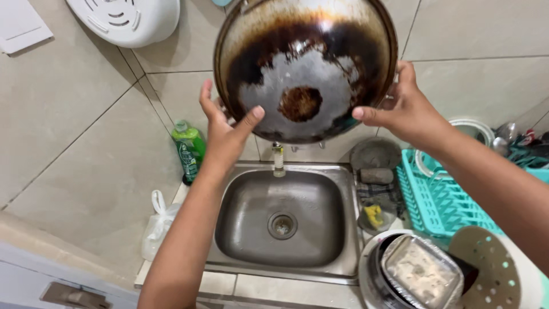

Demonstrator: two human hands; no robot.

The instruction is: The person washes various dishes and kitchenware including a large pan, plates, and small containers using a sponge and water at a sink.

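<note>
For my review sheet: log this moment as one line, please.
left hand: grips wok rim | right hand: grips opposite rim | wok: scorched, raised over sink | tap: dry

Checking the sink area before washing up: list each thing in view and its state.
wok: held up over the sink, burnt black inside
left hand: gripping wok rim
right hand: gripping wok rim
sink: dry-looking, nothing in it
tap: no water running
green bottle: upright, capped
foil tray: dirty
</note>
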